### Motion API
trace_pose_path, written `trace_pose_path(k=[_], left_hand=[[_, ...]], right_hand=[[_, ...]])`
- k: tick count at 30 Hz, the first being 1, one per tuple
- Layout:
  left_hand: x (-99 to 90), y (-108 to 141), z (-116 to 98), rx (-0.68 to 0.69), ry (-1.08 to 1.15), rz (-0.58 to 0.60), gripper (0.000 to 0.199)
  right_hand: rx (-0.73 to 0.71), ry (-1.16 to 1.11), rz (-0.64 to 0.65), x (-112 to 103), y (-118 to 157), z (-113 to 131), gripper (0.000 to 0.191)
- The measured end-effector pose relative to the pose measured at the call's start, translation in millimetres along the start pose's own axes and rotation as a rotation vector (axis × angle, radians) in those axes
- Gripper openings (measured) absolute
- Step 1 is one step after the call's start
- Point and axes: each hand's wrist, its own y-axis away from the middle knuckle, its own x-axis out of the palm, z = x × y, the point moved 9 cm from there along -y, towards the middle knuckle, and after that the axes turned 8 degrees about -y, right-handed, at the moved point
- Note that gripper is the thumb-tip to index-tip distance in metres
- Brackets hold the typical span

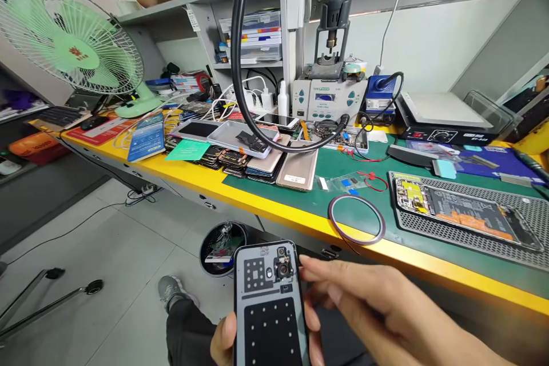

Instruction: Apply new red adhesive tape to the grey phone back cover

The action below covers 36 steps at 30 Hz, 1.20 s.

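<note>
Head view: our left hand (225, 338) is gripping the phone (271, 291) by its edges before the bench (274, 209); our right hand (381, 303), its grip unclear, should be avoiding the camera lenses (283, 269).

- Left hand (223, 338) grips a smartphone (270, 311), back toward the camera — its camera module (283, 269) exposed near the top
- Right hand (386, 303), fingertips at that phone's upper right edge
- Disassembled smartphone (463, 211), battery showing, on a perforated plate (433, 233)
- Roll of thin tape (381, 222) on the green work mat (309, 200), left of the plate
- Hot-air rework station (328, 100) at the back — green desk fan (77, 51) far left
</note>
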Motion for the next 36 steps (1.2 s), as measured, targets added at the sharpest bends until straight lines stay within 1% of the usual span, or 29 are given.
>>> trace_pose_path(k=[2,4,5,6,8,11,13,15,19,21,24,26,28,30,32,34,35,36], left_hand=[[9.6,-5.8,-3.6,0.017,0.026,0.090,0.091],[16.9,-9.8,-1.5,-0.020,0.007,0.163,0.088],[18.5,-11.0,-1.3,-0.017,0.004,0.171,0.087],[19.0,-11.6,-2.7,0.012,0.017,0.164,0.087],[19.9,-10.4,-4.8,0.080,0.071,0.138,0.088],[21.8,-6.5,0.9,0.093,0.150,0.113,0.089],[22.7,-4.9,2.7,0.094,0.178,0.121,0.087],[23.0,-5.3,3.8,0.074,0.166,0.135,0.083],[16.2,-9.8,5.4,0.012,0.092,0.064,0.072],[16.9,-10.7,7.5,-0.009,0.099,0.058,0.075],[17.0,-10.5,13.5,-0.029,0.147,0.040,0.085],[14.5,-10.1,16.3,-0.021,0.144,0.022,0.085],[13.9,-9.5,20.3,-0.043,0.115,0.037,0.084],[14.5,-8.6,23.5,-0.077,0.084,0.057,0.085],[15.5,-8.3,23.7,-0.088,0.036,0.054,0.086],[17.6,-8.6,22.5,-0.085,-0.028,0.034,0.086],[19.4,-8.8,22.7,-0.090,-0.063,0.027,0.086],[21.8,-8.8,23.9,-0.104,-0.096,0.024,0.085]], right_hand=[[0.247,-0.253,-0.042,-2.0,-3.6,-27.2,0.033],[0.499,-0.510,-0.086,2.8,-4.0,-53.1,0.031],[0.568,-0.594,-0.092,6.4,-5.1,-60.1,0.031],[0.597,-0.661,-0.088,9.9,-7.2,-63.3,0.031],[0.596,-0.771,-0.064,16.6,-11.7,-63.1,0.030],[0.602,-0.858,-0.037,25.3,-11.6,-60.5,0.027],[0.618,-0.855,-0.060,28.1,-8.1,-62.0,0.024],[0.637,-0.847,-0.107,29.7,-3.6,-66.4,0.021],[0.696,-0.862,-0.183,32.4,3.2,-78.4,0.016],[0.694,-0.860,-0.179,31.4,1.3,-80.0,0.018],[0.659,-0.875,-0.116,31.8,-4.8,-76.0,0.025],[0.644,-0.811,-0.123,27.6,-6.1,-75.8,0.026],[0.633,-0.701,-0.146,20.0,-5.4,-76.5,0.029],[0.610,-0.625,-0.095,14.8,-6.3,-73.2,0.034],[0.550,-0.571,-0.058,4.6,-11.0,-65.7,0.034],[0.481,-0.516,-0.068,-9.7,-18.6,-56.2,0.036],[0.459,-0.510,-0.059,-13.7,-22.9,-51.0,0.037],[0.447,-0.518,-0.021,-13.4,-27.1,-45.7,0.038]])
